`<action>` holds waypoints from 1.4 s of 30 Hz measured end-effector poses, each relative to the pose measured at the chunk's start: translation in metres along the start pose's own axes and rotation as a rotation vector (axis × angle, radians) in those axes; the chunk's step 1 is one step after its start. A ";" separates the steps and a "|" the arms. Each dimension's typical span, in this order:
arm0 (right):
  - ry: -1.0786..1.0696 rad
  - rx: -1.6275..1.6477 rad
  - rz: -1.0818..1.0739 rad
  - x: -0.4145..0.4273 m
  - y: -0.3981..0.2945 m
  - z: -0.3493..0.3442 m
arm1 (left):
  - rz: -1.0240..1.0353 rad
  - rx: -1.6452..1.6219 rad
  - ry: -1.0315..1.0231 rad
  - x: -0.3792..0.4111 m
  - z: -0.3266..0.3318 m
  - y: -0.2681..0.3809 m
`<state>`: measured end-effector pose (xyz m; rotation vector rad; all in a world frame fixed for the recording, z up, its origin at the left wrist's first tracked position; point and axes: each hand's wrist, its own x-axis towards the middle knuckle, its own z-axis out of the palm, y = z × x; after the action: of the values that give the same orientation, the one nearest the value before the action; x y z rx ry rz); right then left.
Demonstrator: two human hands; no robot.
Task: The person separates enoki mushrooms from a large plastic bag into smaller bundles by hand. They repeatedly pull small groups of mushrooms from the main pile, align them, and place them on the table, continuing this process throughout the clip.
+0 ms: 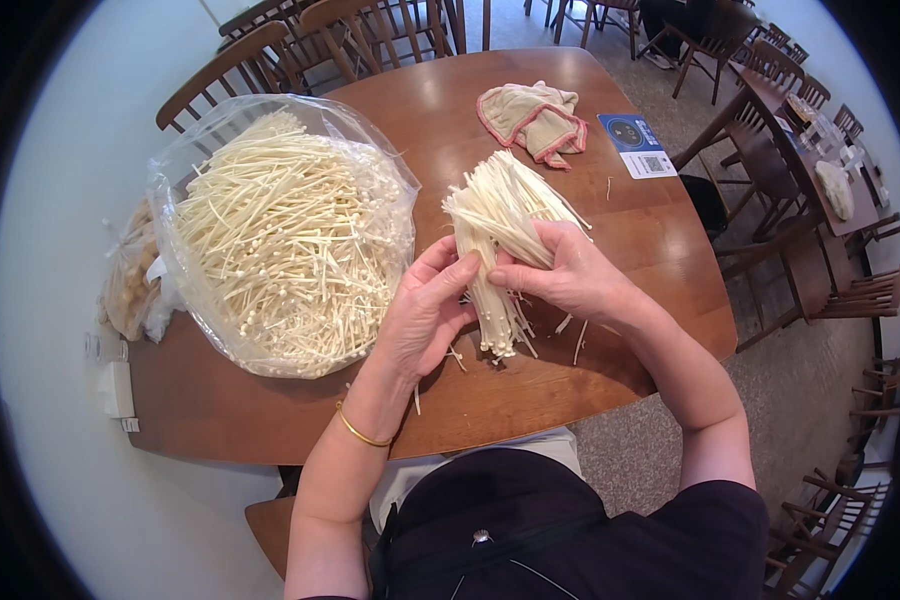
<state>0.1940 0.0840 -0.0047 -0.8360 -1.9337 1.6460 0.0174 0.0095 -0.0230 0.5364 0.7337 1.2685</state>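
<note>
Above the wooden table (pixel 450 412), both my hands hold parts of a pale bunch of enoki mushrooms (pixel 506 184). My left hand (pixel 431 300) pinches a strand bundle that hangs with its small caps downward. Between the thumb and fingers of my right hand (pixel 566 270) is another portion, bent across the first at the top. To the left of my hands stands a large clear plastic bag (pixel 161 217), open at the top and heaped with loose enoki mushrooms (pixel 285 217). A few stray strands (pixel 580 341) lie on the wood below my right hand.
A beige cloth with pink edging (pixel 532 120) lies crumpled at the back. Near the right edge is a blue and white card (pixel 636 146) with a printed code. Another tied bag (pixel 131 277) sits behind the large one, by the wall. Wooden chairs (pixel 232 67) stand around.
</note>
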 end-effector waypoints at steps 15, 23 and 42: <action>-0.005 0.092 0.045 -0.001 0.002 -0.004 | -0.003 -0.030 -0.008 0.003 -0.006 -0.003; -0.091 0.273 0.189 -0.006 -0.018 -0.005 | 0.010 0.089 0.016 -0.004 0.009 0.003; -0.225 0.497 -0.204 -0.005 -0.078 -0.012 | 0.123 0.420 -0.014 0.006 -0.006 -0.018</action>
<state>0.1940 0.0811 0.0746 -0.2610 -1.5656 2.0291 0.0257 0.0105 -0.0411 0.9427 0.9748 1.2257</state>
